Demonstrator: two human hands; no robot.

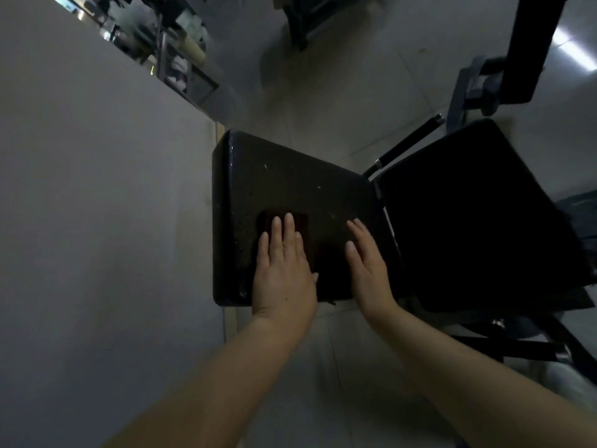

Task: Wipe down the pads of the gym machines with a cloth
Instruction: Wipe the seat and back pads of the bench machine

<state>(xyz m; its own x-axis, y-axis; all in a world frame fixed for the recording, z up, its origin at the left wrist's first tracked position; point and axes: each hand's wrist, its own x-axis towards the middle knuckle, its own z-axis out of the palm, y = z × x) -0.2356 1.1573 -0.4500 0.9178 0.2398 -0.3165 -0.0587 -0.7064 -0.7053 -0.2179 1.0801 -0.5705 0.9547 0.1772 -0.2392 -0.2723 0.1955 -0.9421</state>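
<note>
A black, speckled gym pad (284,176) fills the middle of the head view, next to a wall. A dark brownish cloth (302,226) lies flat on its near part. My left hand (282,270) presses flat on the cloth with the fingers stretched out and close together. My right hand (368,266) is beside it on the pad, fingers extended and slightly raised, holding nothing; it is just right of the cloth. A second black pad (478,215) adjoins on the right.
A grey wall (97,221) runs along the left, close to the pad. A black handle bar (407,142) and a metal frame (517,344) surround the right pad. Another dark machine part (529,43) rises at upper right. Tiled floor (339,92) lies beyond.
</note>
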